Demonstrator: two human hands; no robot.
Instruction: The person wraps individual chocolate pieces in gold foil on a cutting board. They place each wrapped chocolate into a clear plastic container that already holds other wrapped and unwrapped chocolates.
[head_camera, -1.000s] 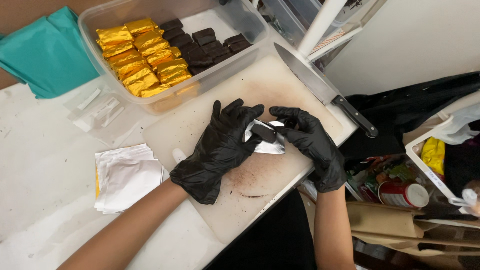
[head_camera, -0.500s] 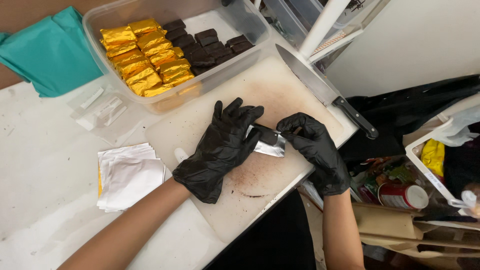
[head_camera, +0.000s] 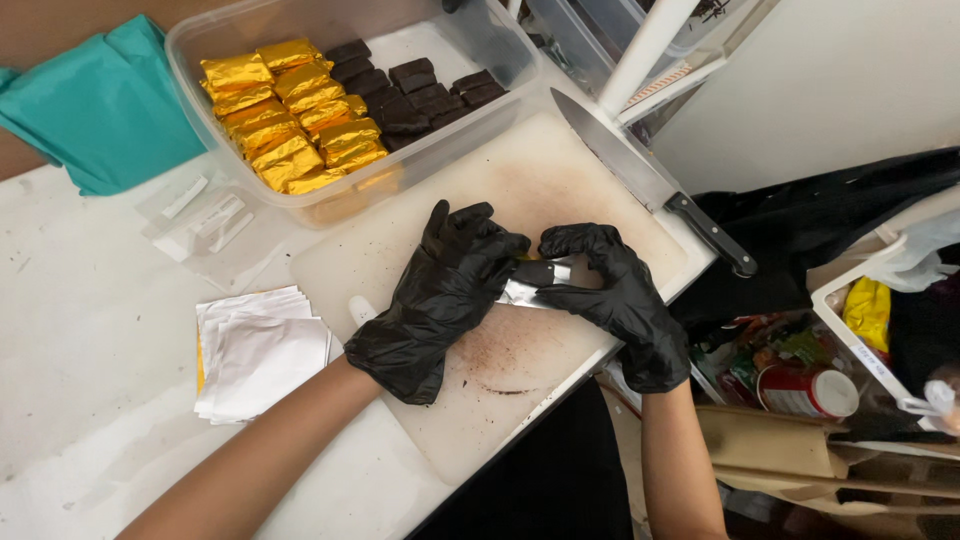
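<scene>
- Both gloved hands meet over the white cutting board: the left hand curls its fingers over a dark bar in silver foil, and the right hand pinches the foil's right end, likely to keep the fold tight.
- Far left, a clear tub holds gold-wrapped bars beside bare dark bars, sorted apart.
- Foil sheets lie stacked near left, within reach.
- Far right, a knife lies on the board's edge.

Dark brown bar, small, rectangular, lying on silver foil sheet, foil partly folded up around it. Both sit mid cutting board, pinched between two black-gloved hands; much of the bar is hidden.
</scene>
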